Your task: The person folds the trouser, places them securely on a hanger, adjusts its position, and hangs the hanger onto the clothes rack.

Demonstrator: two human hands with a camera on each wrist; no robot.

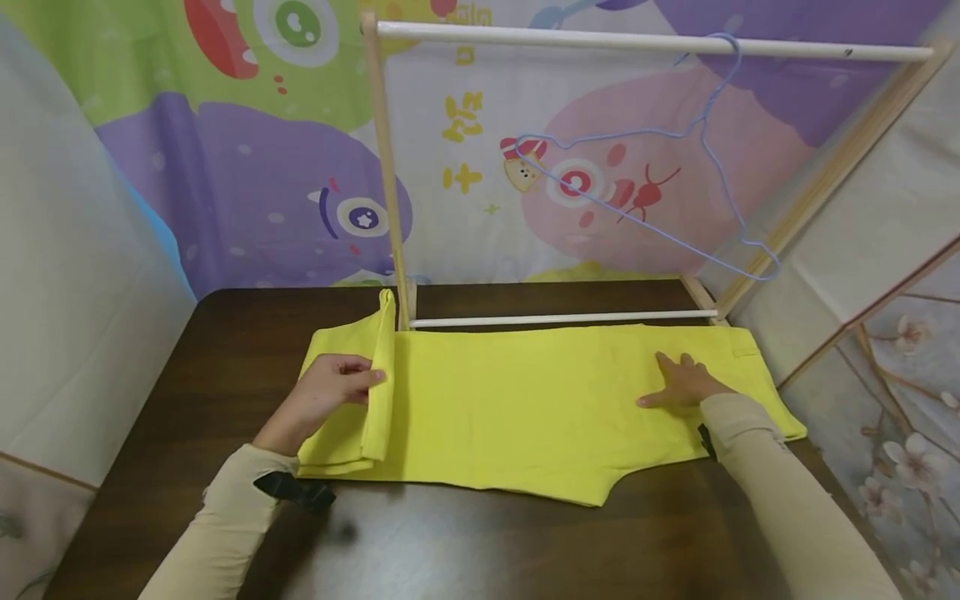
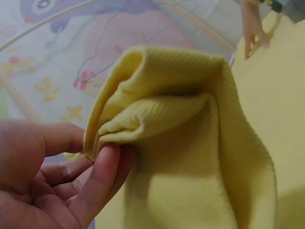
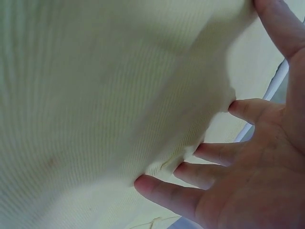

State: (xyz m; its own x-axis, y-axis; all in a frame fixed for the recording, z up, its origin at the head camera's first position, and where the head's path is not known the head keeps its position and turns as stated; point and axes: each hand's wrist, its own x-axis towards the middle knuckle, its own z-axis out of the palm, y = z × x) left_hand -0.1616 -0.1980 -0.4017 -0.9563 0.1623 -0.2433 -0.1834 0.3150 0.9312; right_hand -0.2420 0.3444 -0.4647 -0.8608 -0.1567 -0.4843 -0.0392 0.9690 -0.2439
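A pair of yellow ribbed trousers (image 1: 510, 400) lies folded lengthwise on a dark brown table (image 1: 420, 542), its crotch point towards me and its waist end at the right. My left hand (image 1: 330, 396) pinches a raised, layered edge of the cloth at the left end, where the legs are turned back. In the left wrist view, the thumb and fingers of that hand (image 2: 62, 176) grip the doubled layers. Near the waist end my right hand (image 1: 682, 383) rests on the trousers with its fingers spread. The right wrist view shows its fingertips (image 3: 147, 183) pressing the fabric.
Behind the trousers stands a wooden rack with a white top rail (image 1: 600, 40) and a white lower rail (image 1: 562, 319). A blue wire hanger (image 1: 637, 133) hangs from the top rail. A cartoon-printed curtain (image 1: 285, 183) covers the back, and pale panels flank the table.
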